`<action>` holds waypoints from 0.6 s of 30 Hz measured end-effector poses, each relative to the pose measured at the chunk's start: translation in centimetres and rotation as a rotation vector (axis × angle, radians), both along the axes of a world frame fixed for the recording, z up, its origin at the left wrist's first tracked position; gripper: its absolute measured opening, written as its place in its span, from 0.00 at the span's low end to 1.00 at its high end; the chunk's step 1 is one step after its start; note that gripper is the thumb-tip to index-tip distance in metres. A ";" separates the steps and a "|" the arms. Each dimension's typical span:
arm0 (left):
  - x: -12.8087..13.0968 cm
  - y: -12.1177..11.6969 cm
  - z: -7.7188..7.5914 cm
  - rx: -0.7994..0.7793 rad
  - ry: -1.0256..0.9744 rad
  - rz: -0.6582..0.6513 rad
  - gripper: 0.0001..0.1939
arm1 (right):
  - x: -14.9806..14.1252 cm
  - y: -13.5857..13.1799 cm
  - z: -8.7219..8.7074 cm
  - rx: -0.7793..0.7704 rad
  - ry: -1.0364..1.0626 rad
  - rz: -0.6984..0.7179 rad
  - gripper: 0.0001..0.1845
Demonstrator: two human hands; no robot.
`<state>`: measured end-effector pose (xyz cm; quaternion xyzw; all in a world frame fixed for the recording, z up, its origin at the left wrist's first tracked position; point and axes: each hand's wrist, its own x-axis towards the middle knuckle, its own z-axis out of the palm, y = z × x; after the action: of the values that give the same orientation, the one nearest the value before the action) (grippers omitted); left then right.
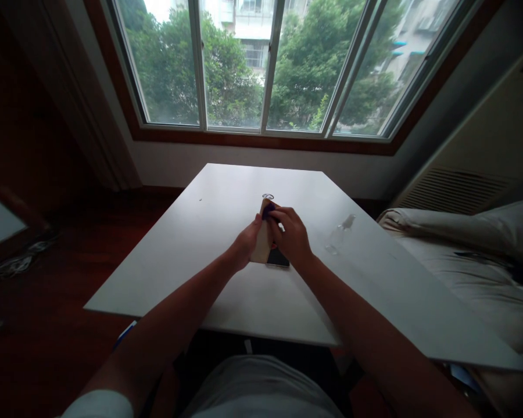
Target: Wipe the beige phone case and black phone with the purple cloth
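Observation:
My left hand (pixel 246 240) grips the left side of a flat tan piece (pixel 260 247), like card or a thin board, held over the middle of the white table. My right hand (pixel 293 237) is closed, fingertips pinched on a small dark purple thing (pixel 268 210) against the upper part of the tan piece. What the purple thing is, I cannot make out. A black panel (pixel 278 258) shows at the lower right, below my right hand; whether it joins the tan piece is unclear. Just beyond the hands lies a thin dark loop (pixel 268 196).
The white table (pixel 178 267) reaches toward the window (pixel 235 69). To the right of my hands lies a clear, crumpled-looking item (pixel 342 232). A beige cushioned seat or bed (pixel 466 249) stands beyond the right edge. White cables (pixel 17 264) lie on the floor at left.

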<state>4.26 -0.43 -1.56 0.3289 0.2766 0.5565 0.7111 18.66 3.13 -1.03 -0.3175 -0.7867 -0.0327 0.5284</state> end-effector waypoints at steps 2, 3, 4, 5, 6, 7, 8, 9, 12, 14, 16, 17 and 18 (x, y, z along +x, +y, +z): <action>0.3 -0.2 -0.1 0.068 0.075 -0.014 0.27 | 0.3 0.4 0.0 -0.016 0.094 -0.055 0.11; 0.4 -0.2 -0.2 0.097 0.110 -0.009 0.28 | 0.5 0.5 -0.1 -0.026 0.115 -0.068 0.11; 0.5 -0.2 -0.3 0.117 0.133 -0.002 0.28 | 0.6 0.5 -0.2 -0.038 0.127 -0.072 0.10; 0.6 -0.2 -0.5 0.129 0.151 0.014 0.28 | 0.7 0.4 -0.4 -0.053 0.132 -0.068 0.10; 0.7 -0.1 -0.6 0.136 0.166 0.036 0.29 | 0.7 0.3 -0.6 -0.073 0.133 -0.060 0.09; 0.8 -0.1 -0.7 0.142 0.176 0.060 0.28 | 0.7 0.1 -0.8 -0.094 0.135 -0.052 0.09; 0.9 0.0 -0.8 0.146 0.181 0.082 0.28 | 0.7 -0.1 -1.0 -0.115 0.135 -0.043 0.09; 0.9 0.0 -0.9 0.149 0.182 0.097 0.26 | 0.7 -0.3 -1.2 -0.134 0.135 -0.036 0.09; 1.1 0.0 -1.0 0.151 0.189 0.124 0.24 | 0.8 -0.6 -1.6 -0.172 0.145 -0.019 0.09; 1.1 -0.1 -0.9 0.153 0.189 0.130 0.24 | 0.8 -0.7 -1.8 -0.191 0.161 -0.007 0.08; 1.1 0.0 -0.6 0.145 0.151 0.135 0.25 | 0.7 -1.0 -2.0 -0.241 0.199 0.008 0.09; 1.0 0.0 -0.5 0.132 0.117 0.136 0.25 | 0.6 -1.3 -2.2 -0.279 0.223 0.021 0.13; 0.9 0.1 -0.4 0.113 0.079 0.133 0.25 | 0.4 -1.5 -2.3 -0.319 0.241 0.038 0.17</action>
<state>5.13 -0.30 -2.00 0.3712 0.2936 0.6038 0.6415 19.04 1.61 -3.32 -0.3840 -0.7188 0.1404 0.5623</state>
